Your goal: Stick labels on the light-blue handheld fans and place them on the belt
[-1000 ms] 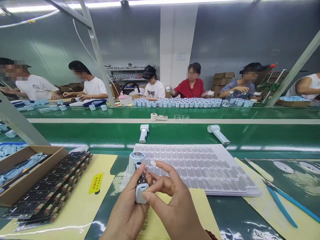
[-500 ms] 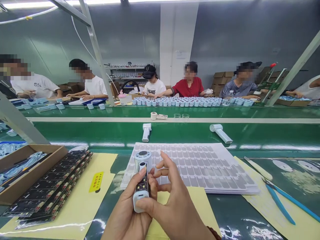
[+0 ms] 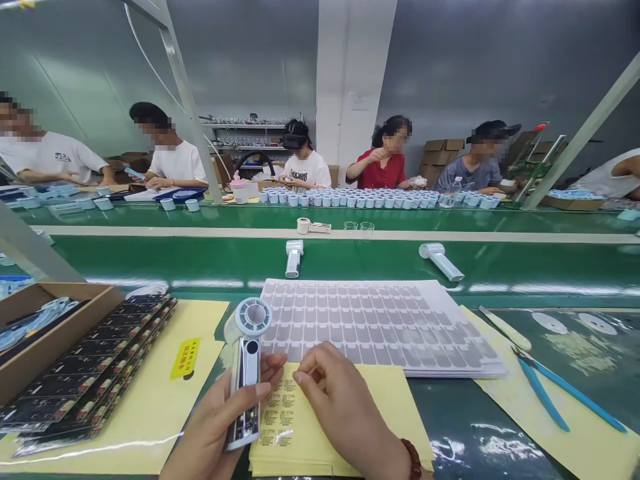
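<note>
A light blue handheld fan (image 3: 246, 373) is held upright in my left hand (image 3: 213, 413), its round slotted head at the top. Its handle front has a glossy dark strip, with circuit parts showing near the bottom. My left thumb lies across the handle. Close by on the right, my right hand (image 3: 343, 403) is closed in a pinch, apart from the fan; whatever is between its fingertips is too small to make out. Under that hand lies a stack of yellow sheets (image 3: 390, 407) with small printed labels (image 3: 277, 417) along the left side.
Sheets of grey stickers (image 3: 370, 327) lie ahead. At left are circuit boards (image 3: 90, 360) and a cardboard box (image 3: 107, 293); at right, blue-handled pliers (image 3: 543, 393) and a knife (image 3: 505, 327). Two fans (image 3: 294, 260) (image 3: 443, 261) rest on the green belt (image 3: 360, 260). Co-workers sit beyond.
My left hand has moved the fan left and turned it, so its round head faces me more. My right hand has left the fan and now pinches over the yellow label sheet.
</note>
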The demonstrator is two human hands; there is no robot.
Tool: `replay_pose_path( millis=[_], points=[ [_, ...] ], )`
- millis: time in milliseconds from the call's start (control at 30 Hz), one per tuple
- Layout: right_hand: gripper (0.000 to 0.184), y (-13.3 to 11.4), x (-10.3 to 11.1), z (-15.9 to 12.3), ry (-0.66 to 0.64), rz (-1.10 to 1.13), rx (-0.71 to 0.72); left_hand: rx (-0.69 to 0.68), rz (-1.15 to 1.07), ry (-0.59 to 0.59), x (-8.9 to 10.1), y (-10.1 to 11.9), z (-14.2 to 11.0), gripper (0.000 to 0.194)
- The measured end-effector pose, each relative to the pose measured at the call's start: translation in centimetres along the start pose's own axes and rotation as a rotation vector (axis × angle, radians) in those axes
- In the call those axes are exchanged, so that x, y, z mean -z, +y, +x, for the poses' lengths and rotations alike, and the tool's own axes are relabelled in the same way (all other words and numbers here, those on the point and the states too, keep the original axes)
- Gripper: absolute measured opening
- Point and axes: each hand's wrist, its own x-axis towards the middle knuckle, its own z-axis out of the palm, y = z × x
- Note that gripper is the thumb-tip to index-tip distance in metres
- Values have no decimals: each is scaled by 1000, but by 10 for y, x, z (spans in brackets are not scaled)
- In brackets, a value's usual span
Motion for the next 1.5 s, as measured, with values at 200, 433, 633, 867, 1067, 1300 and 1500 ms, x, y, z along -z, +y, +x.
replay_pose_path(
  millis=[200, 433, 633, 867, 1067, 1300, 1500],
  points=[
    [18, -7, -14, 5, -3, -285, 7, 15, -58, -8, 10, -13, 9, 46],
    [19, -5, -5, 0, -54, -110, 7, 24, -59, 12, 10, -12, 9, 43],
    [13, -12, 15, -6, -59, 399, -58, 4, -9, -21, 6, -10, 7, 58],
    [10, -41, 27, -8, -167, 495, 56, -2, -108, -67, -4, -5, 12, 51],
    [16, -43, 29, -2, -206, 344, 107, 56, -182, -9, -15, -6, 16, 67],
    [17, -38, 30, 2, -191, 292, 148, 42, -174, -5, -20, -6, 16, 72],
    [18, -37, 28, 4, -201, 265, 169, 29, -153, -43, -21, -7, 18, 65]
  ],
)
